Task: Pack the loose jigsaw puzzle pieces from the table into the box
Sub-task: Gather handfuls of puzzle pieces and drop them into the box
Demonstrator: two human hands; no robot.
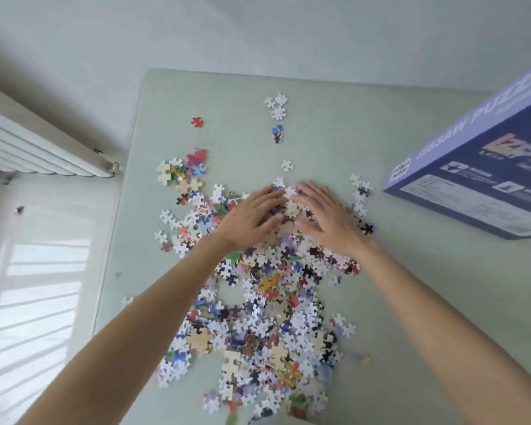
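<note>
A wide heap of loose jigsaw pieces (pixel 267 305) covers the middle of the pale green table (pixel 411 286). My left hand (pixel 252 214) and my right hand (pixel 325 217) lie flat side by side on the far part of the heap, fingers straight and pointing away from me, with a small mound of pieces between them. The purple jigsaw puzzle box (pixel 485 167) lies at the right edge of the table, printed side up, apart from both hands. A red piece (pixel 197 121) and a small white cluster (pixel 277 106) lie farther back.
A white radiator (pixel 40 148) runs along the wall at left, beyond the table's left edge. A separate group of coloured pieces (pixel 184 173) lies at the left of the heap. Bare tabletop shows between the heap and the box.
</note>
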